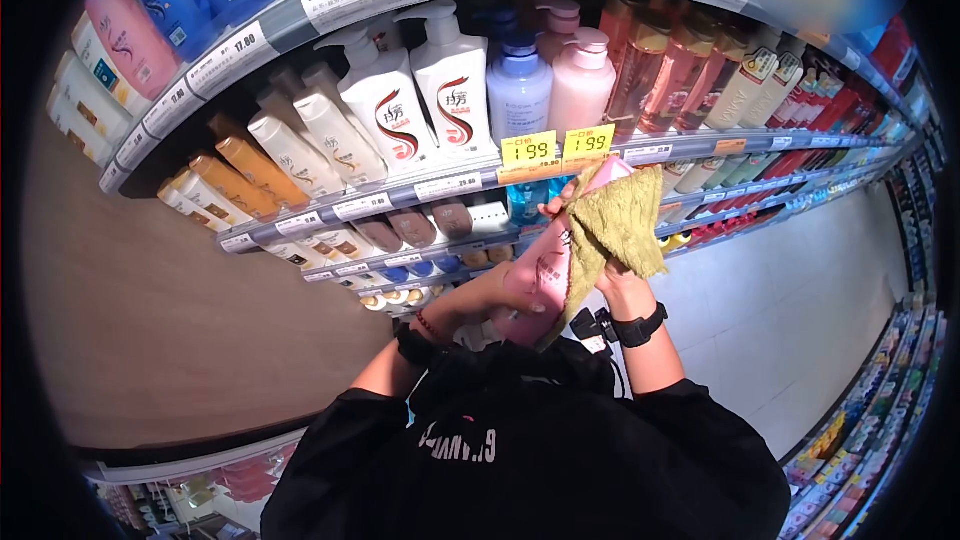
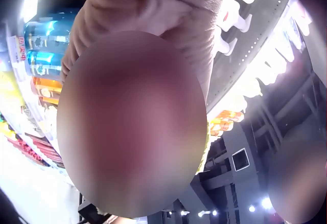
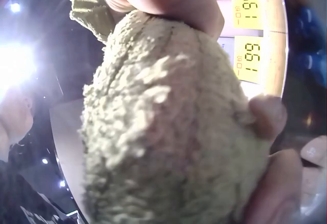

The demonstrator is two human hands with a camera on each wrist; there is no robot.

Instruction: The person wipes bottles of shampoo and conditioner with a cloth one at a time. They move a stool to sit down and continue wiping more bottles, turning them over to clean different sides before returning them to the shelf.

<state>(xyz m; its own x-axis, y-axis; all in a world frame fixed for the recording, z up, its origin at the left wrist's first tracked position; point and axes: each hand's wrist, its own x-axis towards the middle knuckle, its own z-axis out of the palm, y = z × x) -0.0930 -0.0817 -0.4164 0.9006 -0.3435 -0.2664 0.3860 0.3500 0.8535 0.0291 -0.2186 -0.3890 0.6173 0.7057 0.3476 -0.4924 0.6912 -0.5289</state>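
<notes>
A pink bottle (image 1: 545, 275) is held at a slant before the shelf in the head view. My left hand (image 1: 510, 292) grips its lower part, thumb across the near side. A fuzzy olive-green cloth (image 1: 622, 210) is draped over the bottle's upper end and right side. Behind that cloth, my right hand (image 1: 618, 278) is largely hidden. The right wrist view has the cloth (image 3: 163, 121) bunched over the bottle, with fingers (image 3: 271, 115) curled at its edge. In the left wrist view the left hand (image 2: 148, 9) shows above a blurred patch that covers what it holds.
A curved shelf carries white pump bottles (image 1: 448, 80), a lavender pump bottle (image 1: 521, 90) and a pink pump bottle (image 1: 580, 85). Yellow price tags (image 1: 590, 143) hang on its front edge. Floor (image 1: 790, 300) extends to the right, with another stocked shelf (image 1: 870, 420) beyond.
</notes>
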